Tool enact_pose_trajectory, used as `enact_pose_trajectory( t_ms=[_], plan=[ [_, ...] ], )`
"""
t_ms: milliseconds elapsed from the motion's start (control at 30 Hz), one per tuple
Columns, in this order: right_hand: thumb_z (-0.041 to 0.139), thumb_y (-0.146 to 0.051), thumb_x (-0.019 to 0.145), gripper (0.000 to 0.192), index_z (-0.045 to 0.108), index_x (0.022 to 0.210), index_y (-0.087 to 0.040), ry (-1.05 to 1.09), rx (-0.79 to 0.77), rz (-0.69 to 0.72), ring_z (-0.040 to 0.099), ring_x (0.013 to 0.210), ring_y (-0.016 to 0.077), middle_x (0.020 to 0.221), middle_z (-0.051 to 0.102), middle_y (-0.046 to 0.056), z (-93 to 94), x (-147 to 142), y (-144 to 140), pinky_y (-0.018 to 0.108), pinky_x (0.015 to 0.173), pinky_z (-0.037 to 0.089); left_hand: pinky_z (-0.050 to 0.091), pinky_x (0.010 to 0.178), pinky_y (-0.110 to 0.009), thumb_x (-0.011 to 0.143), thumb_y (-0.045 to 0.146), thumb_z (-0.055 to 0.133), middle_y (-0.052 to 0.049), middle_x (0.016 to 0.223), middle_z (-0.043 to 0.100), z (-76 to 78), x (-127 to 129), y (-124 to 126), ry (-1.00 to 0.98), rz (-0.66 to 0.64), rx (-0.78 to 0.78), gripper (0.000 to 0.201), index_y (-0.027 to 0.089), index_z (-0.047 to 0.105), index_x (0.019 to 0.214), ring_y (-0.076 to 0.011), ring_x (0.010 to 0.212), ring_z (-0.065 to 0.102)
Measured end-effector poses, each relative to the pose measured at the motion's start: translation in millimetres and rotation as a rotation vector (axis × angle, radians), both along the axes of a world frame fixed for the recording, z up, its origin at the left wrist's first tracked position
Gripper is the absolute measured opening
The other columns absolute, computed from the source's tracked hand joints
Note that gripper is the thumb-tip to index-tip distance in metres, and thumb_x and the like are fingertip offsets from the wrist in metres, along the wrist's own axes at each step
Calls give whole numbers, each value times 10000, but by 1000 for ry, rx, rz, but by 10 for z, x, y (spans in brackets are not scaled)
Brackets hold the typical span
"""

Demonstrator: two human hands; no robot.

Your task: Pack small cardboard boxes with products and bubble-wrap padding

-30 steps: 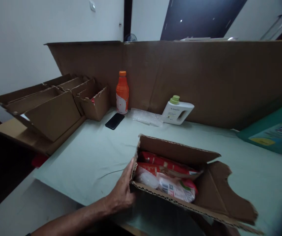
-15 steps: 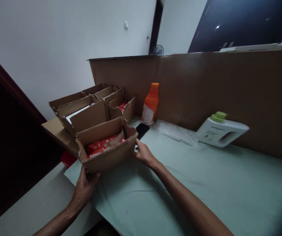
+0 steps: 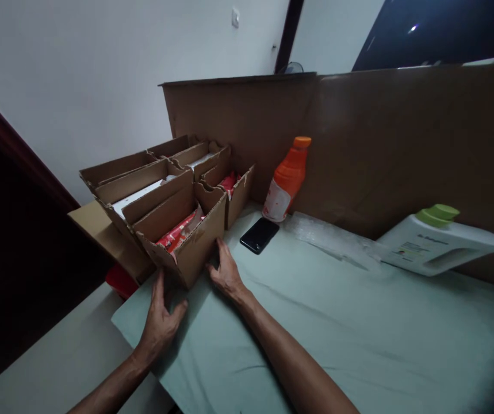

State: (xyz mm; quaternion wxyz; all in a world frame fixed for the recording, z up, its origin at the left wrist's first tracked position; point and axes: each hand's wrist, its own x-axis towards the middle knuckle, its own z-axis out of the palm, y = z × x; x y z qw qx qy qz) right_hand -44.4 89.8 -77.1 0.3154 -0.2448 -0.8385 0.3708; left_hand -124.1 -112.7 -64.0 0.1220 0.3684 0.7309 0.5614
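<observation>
My hands at either side of the front cardboard box (image 3: 207,240), which stands against the row of boxes (image 3: 156,192) at the bench's (image 3: 359,339) left end.
My left hand (image 3: 159,328) is open, thumb spread, fingers by the box's near left edge; my right hand (image 3: 228,276) is loosely open, fingertips at its lower right edge. I can't tell how firmly either touches. Red packets (image 3: 180,233) sit inside; the phone (image 3: 259,235) lies just right.

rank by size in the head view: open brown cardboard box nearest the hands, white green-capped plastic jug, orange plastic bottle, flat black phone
1. Brown cardboard box and white jug: too alike to rank
2. Orange bottle
3. Black phone
</observation>
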Motion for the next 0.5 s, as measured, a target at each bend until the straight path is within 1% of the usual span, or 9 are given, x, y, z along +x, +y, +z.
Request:
enact_pose_trajectory(
  t_ms=[67,167,300,400,500],
  plan=[
    [606,-191,777,830,294,1544,-135,-3,-6,7,316,1489,309,1590,357,190,-14,-8,9,520,1243,234,188,1257,-496,878,338,607,-126,1663,226,16,-46,19,-19,1,-19,869,237,130,1597,-278,1549,181],
    [589,-183,779,793,337,1528,-106,-15,-16,13,328,1484,307,1584,363,203,-11,5,14,503,1243,240,220,1249,-493,866,353,605,-136,1662,233,37,-89,32,-56,-21,-38,888,221,122,1599,-283,1532,241],
    [592,-165,758,787,375,1512,-98,-27,-27,16,358,1468,295,1578,375,199,35,20,44,477,1229,275,209,1249,-500,844,355,613,-136,1663,236,71,-159,59,-15,-14,-55,909,207,131,1601,-291,1539,214],
    [566,-157,784,695,448,1466,-103,-36,-36,20,404,1440,273,1550,417,190,105,22,95,441,1190,344,240,1235,-520,821,365,637,-142,1626,329,111,-258,90,-14,-50,-63,897,205,202,1589,-317,1529,239],
    [541,-154,826,532,573,1357,-140,-63,-34,56,527,1336,251,1448,538,154,205,70,116,410,1096,454,283,1214,-537,805,371,661,-150,1544,455,156,-297,83,-9,-56,-99,831,198,323,1544,-342,1493,322]
  ],
)
